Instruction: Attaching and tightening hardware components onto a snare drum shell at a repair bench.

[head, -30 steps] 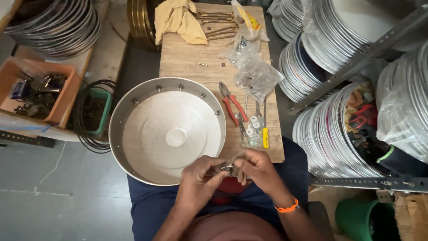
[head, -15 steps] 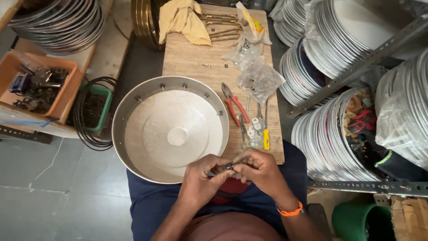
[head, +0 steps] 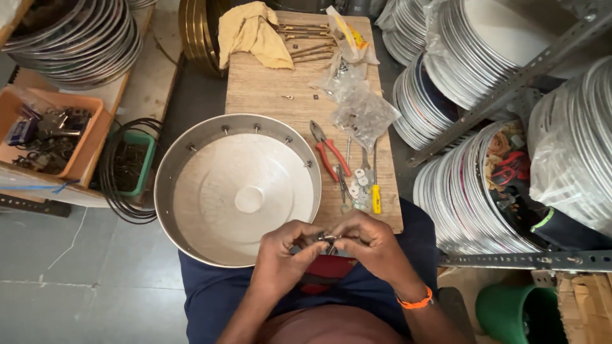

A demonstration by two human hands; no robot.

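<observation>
We observe the left hand and the right hand meeting fingertip to fingertip over a small dark metal fitting, just beside the near rim of a large round shallow metal pan. Red-handled pliers and a yellow-handled screwdriver lie on the wooden board.

Bare board btwn cloth & pan; pliers, bags crowd right.
</observation>
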